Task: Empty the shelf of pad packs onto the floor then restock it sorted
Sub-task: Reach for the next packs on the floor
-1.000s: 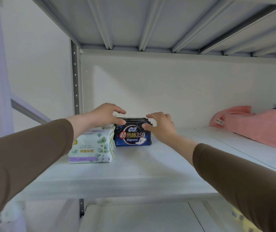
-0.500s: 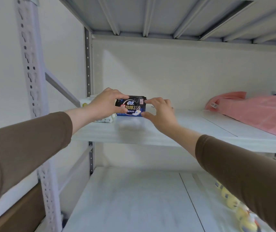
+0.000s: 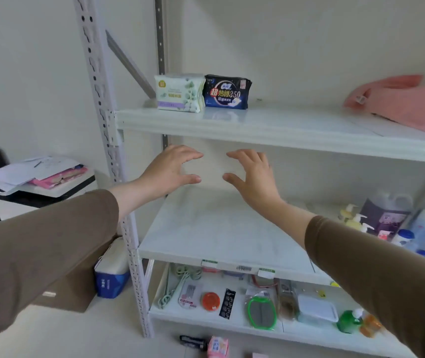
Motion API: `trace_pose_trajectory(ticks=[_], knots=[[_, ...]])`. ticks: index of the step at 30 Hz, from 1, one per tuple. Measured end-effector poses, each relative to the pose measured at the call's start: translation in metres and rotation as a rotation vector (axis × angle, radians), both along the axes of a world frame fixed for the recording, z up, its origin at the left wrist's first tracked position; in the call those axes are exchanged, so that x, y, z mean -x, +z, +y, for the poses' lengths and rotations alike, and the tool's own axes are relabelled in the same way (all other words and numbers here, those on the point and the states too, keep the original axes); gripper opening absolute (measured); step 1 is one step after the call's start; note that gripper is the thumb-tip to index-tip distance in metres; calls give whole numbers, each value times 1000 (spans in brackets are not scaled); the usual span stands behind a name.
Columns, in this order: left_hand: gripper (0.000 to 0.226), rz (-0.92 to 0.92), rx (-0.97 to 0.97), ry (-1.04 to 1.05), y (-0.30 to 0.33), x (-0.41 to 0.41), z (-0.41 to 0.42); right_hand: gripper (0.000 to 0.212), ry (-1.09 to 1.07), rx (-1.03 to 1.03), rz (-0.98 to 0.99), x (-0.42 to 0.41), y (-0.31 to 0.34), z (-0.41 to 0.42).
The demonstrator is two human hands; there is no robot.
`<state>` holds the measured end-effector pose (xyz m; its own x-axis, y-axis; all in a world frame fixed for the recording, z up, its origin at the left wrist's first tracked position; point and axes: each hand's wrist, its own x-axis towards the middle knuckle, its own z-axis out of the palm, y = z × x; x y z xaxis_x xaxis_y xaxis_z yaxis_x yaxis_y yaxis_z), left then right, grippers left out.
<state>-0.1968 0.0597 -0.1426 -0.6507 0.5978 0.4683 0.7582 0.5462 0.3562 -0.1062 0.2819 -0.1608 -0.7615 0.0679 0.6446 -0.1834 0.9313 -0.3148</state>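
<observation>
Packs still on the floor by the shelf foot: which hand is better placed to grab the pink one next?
Probably the right hand. Both hands are empty and level, but the pink pack lies right of the left hand, roughly below the gap between them, beside the dark pack.

A single head-worn wide-angle camera stands close before the white metal shelving rack (image 3: 257, 127), facing forward and slightly down across its tiers.

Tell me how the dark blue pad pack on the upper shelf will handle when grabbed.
The dark blue pad pack looks like soft, glossy film wrap, so it probably squashes and may slip. It likely weighs little. Standing on edge against the white-green pack, it could topple if nudged.
</observation>
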Motion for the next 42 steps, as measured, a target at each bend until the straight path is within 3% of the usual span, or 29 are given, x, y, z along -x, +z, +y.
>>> trace_pose_trajectory(ticks=[5,18,28,36,42], knots=[[67,-128,50,-11,-78,-10,-40,47,-10,25,-130,-7,-79,-40],[69,-427,316,-44,-355,-28,-138,43,-96,172,-564,-48,-355,-119],[75,-616,432,18,-566,-21,-136,39,-189,221,-878,-39,-577,-105],[77,-695,460,50,-731,-13,-123,36,-284,261,-972,-15,-746,-99],[78,-698,379,85,-840,7,-101,42,-365,241,-991,16,-862,-93]])
